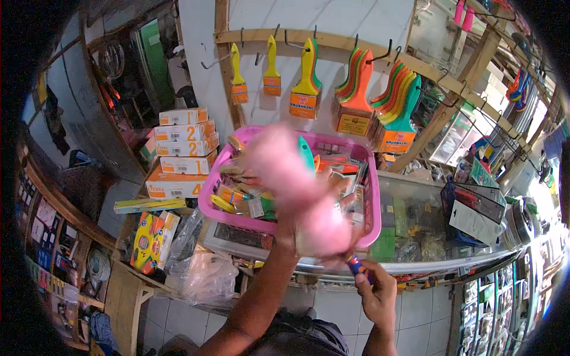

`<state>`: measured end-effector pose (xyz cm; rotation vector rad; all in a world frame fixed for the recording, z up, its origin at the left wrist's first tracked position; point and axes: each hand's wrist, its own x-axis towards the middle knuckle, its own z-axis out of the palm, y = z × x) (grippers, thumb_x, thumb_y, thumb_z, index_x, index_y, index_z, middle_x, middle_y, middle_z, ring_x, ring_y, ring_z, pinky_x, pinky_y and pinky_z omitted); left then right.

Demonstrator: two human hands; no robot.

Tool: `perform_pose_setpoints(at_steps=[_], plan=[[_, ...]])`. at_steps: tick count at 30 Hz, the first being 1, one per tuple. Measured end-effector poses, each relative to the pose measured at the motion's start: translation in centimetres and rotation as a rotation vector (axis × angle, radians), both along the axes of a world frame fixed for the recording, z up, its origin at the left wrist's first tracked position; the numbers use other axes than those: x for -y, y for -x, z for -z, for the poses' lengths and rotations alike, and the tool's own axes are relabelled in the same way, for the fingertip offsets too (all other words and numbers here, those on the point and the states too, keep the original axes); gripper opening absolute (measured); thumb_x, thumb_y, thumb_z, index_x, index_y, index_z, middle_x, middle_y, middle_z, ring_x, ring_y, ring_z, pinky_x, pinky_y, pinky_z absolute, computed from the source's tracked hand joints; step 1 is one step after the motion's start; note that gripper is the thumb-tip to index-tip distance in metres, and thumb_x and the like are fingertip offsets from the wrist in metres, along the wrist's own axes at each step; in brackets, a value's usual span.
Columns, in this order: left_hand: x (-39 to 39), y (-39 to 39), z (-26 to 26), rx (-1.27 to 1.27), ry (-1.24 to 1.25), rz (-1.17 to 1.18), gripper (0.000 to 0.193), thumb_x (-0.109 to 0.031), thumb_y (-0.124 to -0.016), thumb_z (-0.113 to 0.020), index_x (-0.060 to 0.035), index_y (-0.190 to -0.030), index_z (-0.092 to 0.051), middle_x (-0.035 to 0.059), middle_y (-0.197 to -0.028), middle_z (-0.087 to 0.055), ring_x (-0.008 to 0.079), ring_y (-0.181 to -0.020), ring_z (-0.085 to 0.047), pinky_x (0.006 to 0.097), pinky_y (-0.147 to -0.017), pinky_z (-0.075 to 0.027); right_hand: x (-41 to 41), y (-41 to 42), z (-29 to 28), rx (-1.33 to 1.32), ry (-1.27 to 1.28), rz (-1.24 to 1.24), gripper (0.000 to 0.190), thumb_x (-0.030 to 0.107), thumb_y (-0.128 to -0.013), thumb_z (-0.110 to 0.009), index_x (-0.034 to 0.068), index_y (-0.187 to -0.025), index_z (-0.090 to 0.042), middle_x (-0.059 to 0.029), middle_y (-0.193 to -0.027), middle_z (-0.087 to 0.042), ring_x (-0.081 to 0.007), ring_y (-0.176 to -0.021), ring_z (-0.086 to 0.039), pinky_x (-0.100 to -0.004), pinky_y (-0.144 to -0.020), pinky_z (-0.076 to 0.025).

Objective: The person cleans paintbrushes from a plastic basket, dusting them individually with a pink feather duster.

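Note:
My right hand (379, 289) grips the blue patterned handle (360, 268) of what looks like a pink fluffy duster (285, 167), its head blurred by motion. The duster crosses in front of a pink plastic basket (291, 226) on a glass-topped counter. My left hand (342, 189) reaches over the basket behind the duster. Its spread fingertips show, while the palm is hidden, so I cannot tell whether it holds anything. Inside the basket lie a yellow-handled paintbrush (221, 204), a green handle (306, 153) and several packaged items.
Several paintbrushes (305, 84) hang from hooks on a wooden rail (329, 38) behind the basket. Stacked orange-and-white boxes (176, 182) stand left, above a yellow carton (147, 242) and clear plastic bag (202, 276). A dark blue basket (449, 200) with packaged goods sits right on the glass counter (414, 222).

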<state>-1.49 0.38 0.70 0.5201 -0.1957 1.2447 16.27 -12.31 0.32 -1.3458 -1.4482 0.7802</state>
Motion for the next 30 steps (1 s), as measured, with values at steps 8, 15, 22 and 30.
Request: perform_pose_setpoints(at_steps=[8, 15, 22, 30], plan=[[-1.0, 0.5, 0.4, 0.372, 0.012, 0.398, 0.072, -0.052, -0.092, -0.048, -0.0088, -0.146, -0.029, 0.0155, -0.144, -0.040, 0.0265, -0.127, -0.046, 0.0471, -0.107, -0.037, -0.3, -0.7, 0.8, -0.233, 0.110, 0.024, 0.031, 0.025, -0.095, -0.059, -0.001, -0.111, -0.059, 0.0005, -0.071, -0.053, -0.0052, -0.059, -0.046, -0.0218, -0.052, -0.038], [-0.8, 1.5, 2.3, 0.128, 0.072, 0.235, 0.047, -0.045, -0.095, -0.047, -0.0087, -0.125, -0.053, 0.0097, -0.112, -0.064, 0.0215, -0.098, -0.064, 0.0405, -0.084, -0.053, -0.3, 0.9, 2.1, -0.357, 0.030, 0.019, 0.030, 0.023, -0.097, -0.056, -0.002, -0.113, -0.054, 0.0013, -0.068, -0.051, -0.0041, -0.054, -0.042, -0.0201, -0.045, -0.031], [0.3, 0.3, 0.2, -0.214, 0.315, -0.106, 0.042, -0.041, -0.098, -0.041, -0.0080, -0.121, -0.055, 0.0070, -0.107, -0.065, 0.0203, -0.088, -0.066, 0.0369, -0.078, -0.055, -0.4, 1.9, 1.5, -0.352, -0.006, 0.073, 0.030, 0.026, -0.098, -0.053, -0.001, -0.113, -0.055, 0.0004, -0.068, -0.051, -0.0037, -0.050, -0.040, -0.0199, -0.043, -0.030], [1.6, -0.1, -3.1, -0.126, 0.003, 0.116, 0.062, -0.048, -0.094, -0.046, -0.0045, -0.137, -0.042, 0.0163, -0.130, -0.053, 0.0287, -0.115, -0.055, 0.0453, -0.098, -0.045, 1.3, 2.2, 0.5, -0.344, 0.099, -0.146, 0.032, 0.027, -0.097, -0.055, -0.001, -0.111, -0.055, -0.0018, -0.068, -0.053, -0.0030, -0.050, -0.039, -0.0194, -0.043, -0.028]])
